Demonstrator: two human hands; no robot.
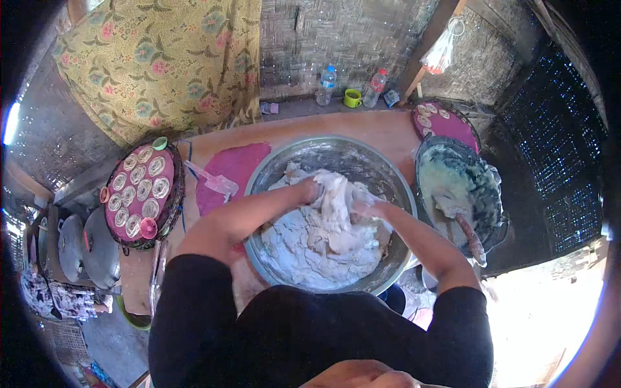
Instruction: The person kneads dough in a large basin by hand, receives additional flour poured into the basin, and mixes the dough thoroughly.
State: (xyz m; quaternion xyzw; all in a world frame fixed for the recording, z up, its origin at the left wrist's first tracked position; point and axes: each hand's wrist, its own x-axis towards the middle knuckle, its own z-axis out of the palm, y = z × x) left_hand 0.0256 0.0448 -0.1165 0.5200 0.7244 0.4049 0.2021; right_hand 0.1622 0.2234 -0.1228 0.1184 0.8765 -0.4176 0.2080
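A wide metal basin [402,264] in front of me holds a large mass of pale, floury dough [310,249]. My left hand [315,191] grips the raised lump of dough from the left, its fingers partly buried. From the right, my right hand [367,207] is closed on the same lump, blurred and coated with white. Between the hands the dough is pulled up in a thick, folded clump, while the rest lies cracked and lumpy across the basin's bottom. Flour smears the basin's inner wall.
Left of the basin are a pink cloth [233,165], a clear plastic scraper [221,185] and a round tray [176,194] of coiled pieces. On the right stands a tub of pale batter [446,174] with a stick-handled tool [469,236]. Bottles [326,87] line the back wall.
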